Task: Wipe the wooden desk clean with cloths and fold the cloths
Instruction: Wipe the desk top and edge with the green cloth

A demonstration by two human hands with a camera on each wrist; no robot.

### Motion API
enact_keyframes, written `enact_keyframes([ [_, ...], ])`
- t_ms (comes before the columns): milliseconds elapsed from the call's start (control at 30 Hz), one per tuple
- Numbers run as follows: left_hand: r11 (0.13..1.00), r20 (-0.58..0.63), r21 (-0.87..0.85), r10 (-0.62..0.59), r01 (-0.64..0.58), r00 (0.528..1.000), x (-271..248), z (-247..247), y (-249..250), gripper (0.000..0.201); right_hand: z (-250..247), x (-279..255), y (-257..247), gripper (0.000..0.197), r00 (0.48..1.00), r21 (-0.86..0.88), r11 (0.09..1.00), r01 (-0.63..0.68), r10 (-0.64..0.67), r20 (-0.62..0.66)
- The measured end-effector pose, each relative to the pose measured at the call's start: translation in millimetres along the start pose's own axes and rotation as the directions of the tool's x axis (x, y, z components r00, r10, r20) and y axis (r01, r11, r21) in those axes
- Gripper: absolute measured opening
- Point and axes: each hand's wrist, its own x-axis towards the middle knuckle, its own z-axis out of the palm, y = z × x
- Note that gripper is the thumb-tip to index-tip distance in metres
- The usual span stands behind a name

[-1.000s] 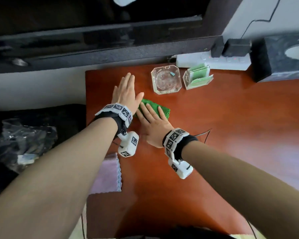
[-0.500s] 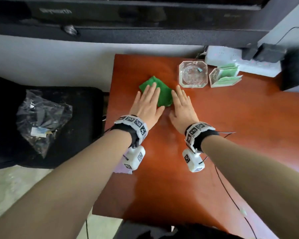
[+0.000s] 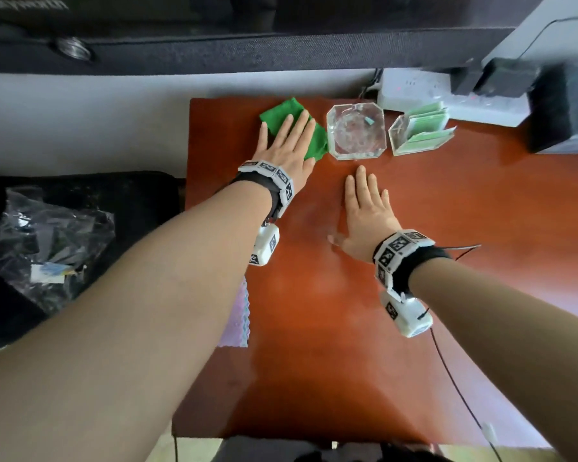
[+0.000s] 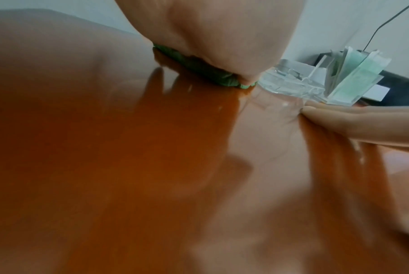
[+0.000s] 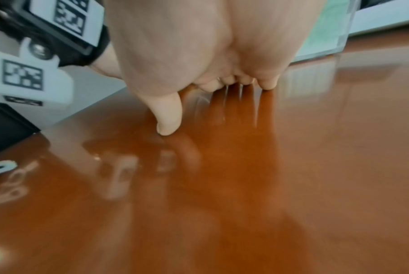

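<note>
- Nearest me, on the left edge of the wooden surface [image 3: 314, 361], I see a pale purple cloth [image 3: 237, 315] lying partly under my left forearm, well apart from both hands.
- A thin black cable [image 3: 454, 388] runs over the near right part of the surface from my right wrist.
- My right hand [image 3: 364, 211] lies flat on the bare wood in the middle, palm down, fingers [image 5: 268, 84] straight and slightly spread, the thumb stuck out to the left; it holds nothing. In the right wrist view the fingertips and thumb tip touch the glossy wood.
- Farther and to the left, my left hand [image 3: 287, 145] presses flat on the green cloth [image 3: 281, 111], fingers straight and close together, thumb out to the right. In the left wrist view the cloth [image 4: 199, 66] is bunched under the palm.
- The green cloth sits near the far left corner of the surface, its right edge just beside the glass ashtray [image 3: 356, 131]; I cannot tell whether they touch.
- Right of the ashtray stands a clear holder with green cards [image 3: 421, 131].
- At the far right edge I see a white power strip [image 3: 414, 91] with dark plugs.
- Off the surface to the left, a crumpled clear plastic bag [image 3: 47, 241] lies on something black.
</note>
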Motion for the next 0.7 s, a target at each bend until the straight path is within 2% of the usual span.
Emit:
enact_keyframes([
  [100, 0.999, -0.012, 0.005, 0.04, -0.04, 0.999, 16, -2, -7, 0.067, -2, 2, -6, 0.115, 0.999, 0.007, 0.999, -0.035, 0.035, 0.03],
  [167, 0.999, -0.023, -0.04, 0.02, -0.021, 1.0, 24, -4, -13, 0.067, -3, 4, -9, 0.116, 0.997, 0.013, 0.998, -0.059, 0.058, 0.051],
  [333, 0.977, -0.062, -0.163, -0.151, 0.139, 0.987, 26, -6, -44, 0.068, -5, 9, -12, 0.121, 0.992, 0.014, 0.996, -0.092, 0.091, 0.087],
  [533, 0.933, -0.077, -0.2, -0.318, 0.298, 0.945, -11, 4, -104, 0.067, -6, 11, -9, 0.123, 0.991, 0.022, 0.996, -0.088, 0.085, 0.104],
  [700, 0.895, -0.052, -0.219, -0.409, 0.389, 0.911, -39, 15, -102, 0.067, -7, 12, -6, 0.124, 0.989, 0.035, 0.995, -0.091, 0.086, 0.118],
])
